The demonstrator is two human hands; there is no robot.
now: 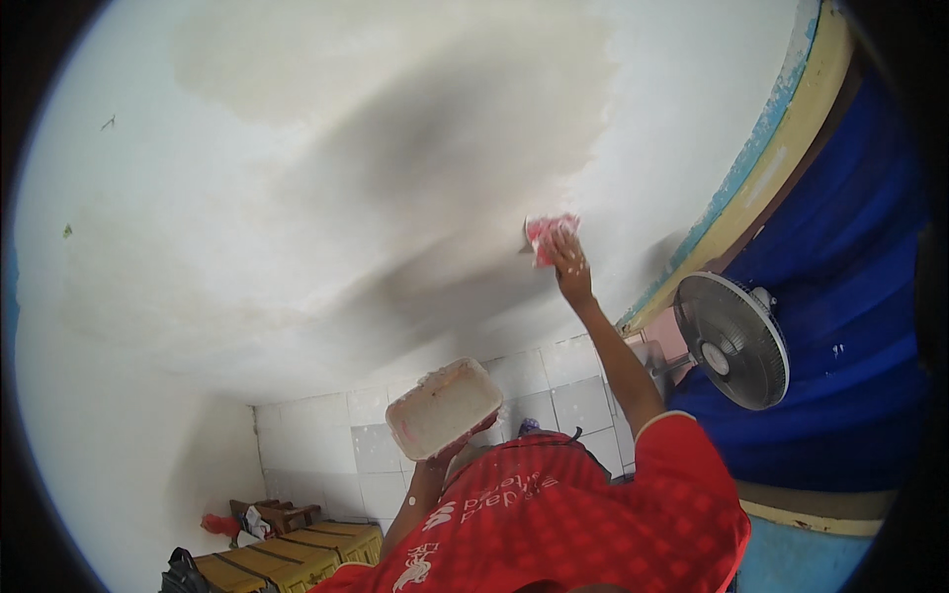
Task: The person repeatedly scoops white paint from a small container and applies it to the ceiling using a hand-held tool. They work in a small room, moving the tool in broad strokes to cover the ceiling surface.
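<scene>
My right hand [568, 259] is raised and presses a flat, red-and-white putty spreader [546, 229] against the white wall [652, 128]. White smears mark its fingers. Damp-looking, beige patches spread over the wall to the left of the spreader. Lower down, my left hand [481, 427] supports a white rectangular plastic tub [445, 407] from beneath, so most of its fingers are hidden. The tub's inside is coated with a pale residue, and white lumps stick to its rim.
A standing fan [732, 341] is close to my right arm, before a blue curtain [840, 395]. A yellow-and-blue painted frame [791, 138] borders the wall. Brown cases [297, 553] and a black bag [181, 573] lie at lower left. White-spattered tiles [376, 450] cover the floor.
</scene>
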